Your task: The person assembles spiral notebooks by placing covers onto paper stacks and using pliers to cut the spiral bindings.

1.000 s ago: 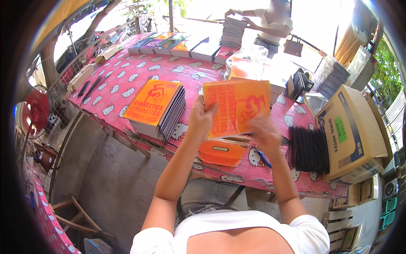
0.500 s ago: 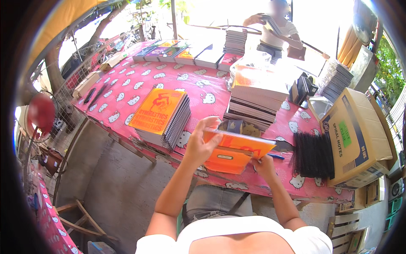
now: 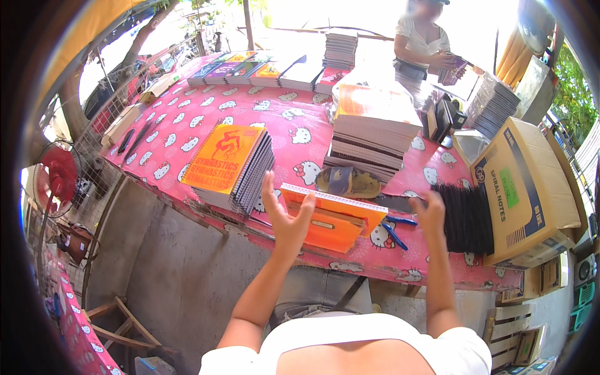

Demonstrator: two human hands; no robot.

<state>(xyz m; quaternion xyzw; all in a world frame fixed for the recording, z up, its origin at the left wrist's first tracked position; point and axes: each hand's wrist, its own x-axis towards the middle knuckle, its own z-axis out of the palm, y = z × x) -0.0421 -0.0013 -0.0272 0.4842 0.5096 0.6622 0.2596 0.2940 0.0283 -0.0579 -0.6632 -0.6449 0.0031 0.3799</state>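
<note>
The left hand (image 3: 286, 215) is raised over the near edge of the counter (image 3: 187, 134), its fingers (image 3: 270, 190) spread and released, touching or just short of the left end of an orange notebook (image 3: 331, 219) (contact is hard to tell). The notebook lies flat at the near edge, its punched strip facing the far side. The right hand (image 3: 431, 212) hovers open near the notebook's right end, fingers loose, holding nothing, just beside a bundle of black spiral bindings (image 3: 465, 219). Blue-handled pliers (image 3: 394, 228) lie by the notebook's right corner. A pile of bound orange notebooks (image 3: 228, 165) sits to the left, a taller pile of unbound ones (image 3: 375, 134) behind. A cardboard box (image 3: 531, 187) stands at the right end of the counter.
</note>
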